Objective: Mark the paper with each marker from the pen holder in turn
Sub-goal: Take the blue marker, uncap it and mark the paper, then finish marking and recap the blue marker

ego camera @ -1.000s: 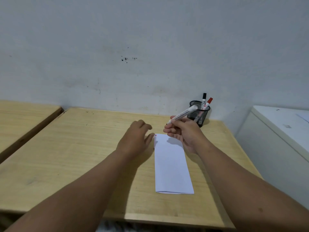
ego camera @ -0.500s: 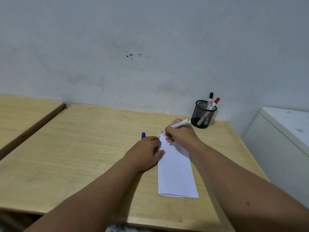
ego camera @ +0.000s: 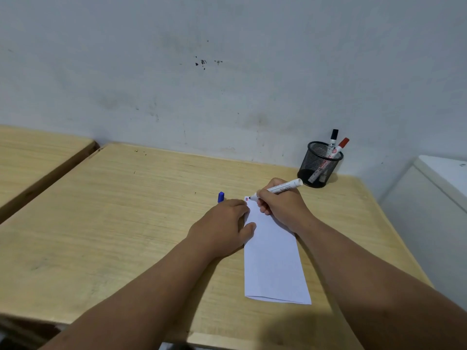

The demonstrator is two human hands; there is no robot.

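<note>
At the paper's far left corner: your marker [ego camera: 276, 190] has its tip on or just above the sheet, right beside two short strokes [ego camera: 246, 199], one red, one dark, too small to read further.
Paper: the folded paper [ego camera: 274, 258] lies lengthwise on the table [ego camera: 113, 223], its near fold toward you, its far end under both hands.
Right hand: your right hand [ego camera: 280, 205] has its grip pinched on the marker near the tip, heel resting on the sheet. Keep that low grip; it steadies a short stroke.
Left hand: your left hand [ego camera: 223, 223] lies flat with fingers together, thumb on the paper's left edge, pinching nothing. Keep the weight there so the sheet cannot slide under the tip.
Stroke: likely the third mark. Set it just beside the other two, not over them, with light pressure and one short pull.
Cap: a blue cap [ego camera: 220, 197] stands on the table just beyond your left fingers. Mind you do not knock it as you lift off; you will need it to close this marker.
Holder: the mesh holder [ego camera: 319, 164] stands at the far right by the wall, well apart from the paper, with a black-capped marker [ego camera: 333, 141] and a red-capped marker [ego camera: 340, 146] in it.
</note>
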